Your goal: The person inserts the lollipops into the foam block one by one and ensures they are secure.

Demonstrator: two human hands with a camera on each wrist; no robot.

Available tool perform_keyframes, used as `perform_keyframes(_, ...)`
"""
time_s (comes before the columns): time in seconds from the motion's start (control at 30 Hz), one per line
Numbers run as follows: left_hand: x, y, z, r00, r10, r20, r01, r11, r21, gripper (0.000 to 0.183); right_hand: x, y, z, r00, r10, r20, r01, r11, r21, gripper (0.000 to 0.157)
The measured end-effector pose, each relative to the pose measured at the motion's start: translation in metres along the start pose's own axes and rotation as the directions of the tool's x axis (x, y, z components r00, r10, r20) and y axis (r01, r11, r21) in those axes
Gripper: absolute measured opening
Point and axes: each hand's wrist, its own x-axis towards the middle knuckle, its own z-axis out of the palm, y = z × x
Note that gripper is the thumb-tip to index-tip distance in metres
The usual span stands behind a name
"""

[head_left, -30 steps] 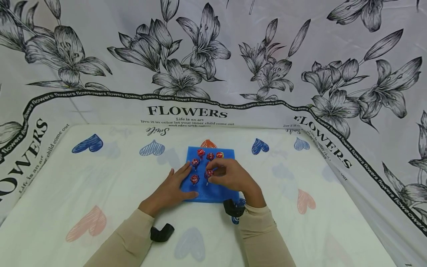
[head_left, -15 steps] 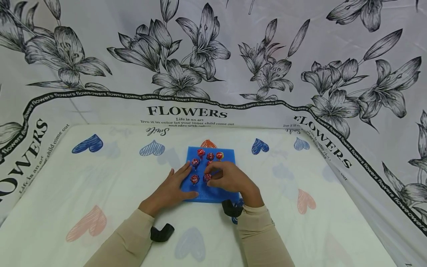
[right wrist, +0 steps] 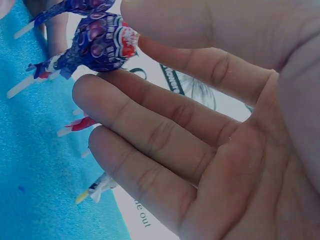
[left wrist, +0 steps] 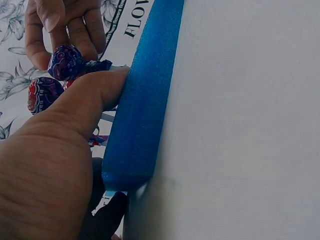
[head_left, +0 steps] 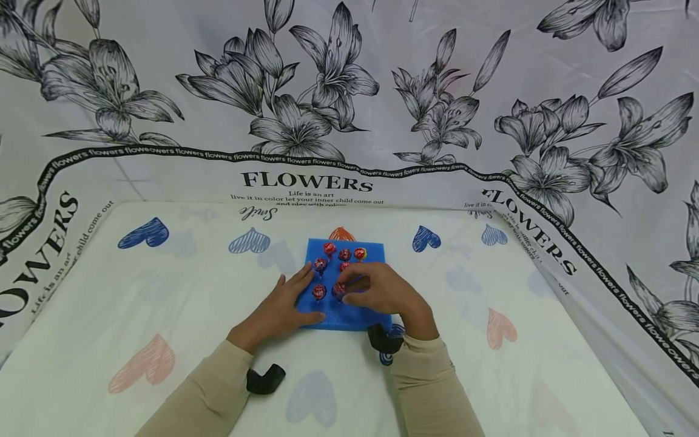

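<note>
My left hand (head_left: 275, 312) lies spread at the left of a blue foam block (head_left: 349, 317), fingers over its left edge. In the left wrist view its thumb (left wrist: 92, 95) rests on the block (left wrist: 145, 90). My right hand (head_left: 388, 294) is at a purple-and-red wrapped lollipop (head_left: 338, 291) whose stick stands in the foam. The right wrist view shows the thumb and fingertips right at the candy (right wrist: 100, 42), with the other fingers loosely extended. In the left wrist view the right thumb tip is apart from that lollipop (left wrist: 67, 62).
Another lollipop (head_left: 319, 292) stands just left of it, and one (head_left: 320, 264) near my left fingertips. A back row includes red lollipops (head_left: 329, 249) and a yellow-red one (head_left: 360, 253). The white heart-print cloth (head_left: 191, 303) surrounds the block; a flower-print curtain (head_left: 437, 139) hangs behind.
The lollipop at my right hand has come slightly down and left toward the near part of the block. My right thumb has since drawn back a little. The left hand stays put.
</note>
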Motion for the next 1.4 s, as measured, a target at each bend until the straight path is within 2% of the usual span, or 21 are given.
perform_keyframes(0.43, 0.0, 0.0, 0.0, 1.0, 0.008, -0.012, -0.008, 1.0, 0.004, 0.098, -0.007, -0.007, -0.007, 1.0, -0.006, -0.007, 0.006, 0.999, 0.032, 0.021)
perform_keyframes(0.73, 0.0, 0.001, 0.001, 1.0, -0.011, -0.002, 0.011, 1.0, 0.005, 0.099, -0.021, -0.01, -0.021, 0.998, -0.028, -0.058, 0.029, 1.0, 0.011, 0.024)
perform_keyframes(0.93, 0.0, 0.001, 0.002, 1.0, -0.009, -0.005, 0.009, 1.0, 0.005, 0.098, -0.035, -0.007, -0.035, 0.991, -0.058, -0.124, 0.058, 0.998, -0.006, 0.025)
perform_keyframes(1.23, 0.0, 0.002, 0.001, 1.0, -0.019, 0.005, 0.019, 1.0, 0.002, 0.098, -0.055, 0.005, -0.054, 0.974, 0.055, -0.221, -0.055, 0.998, 0.006, 0.027)
perform_keyframes(1.4, -0.001, 0.002, 0.001, 1.0, -0.018, 0.005, 0.018, 1.0, 0.004, 0.098, -0.066, 0.014, -0.063, 0.961, 0.091, -0.261, -0.084, 0.996, 0.037, 0.026)
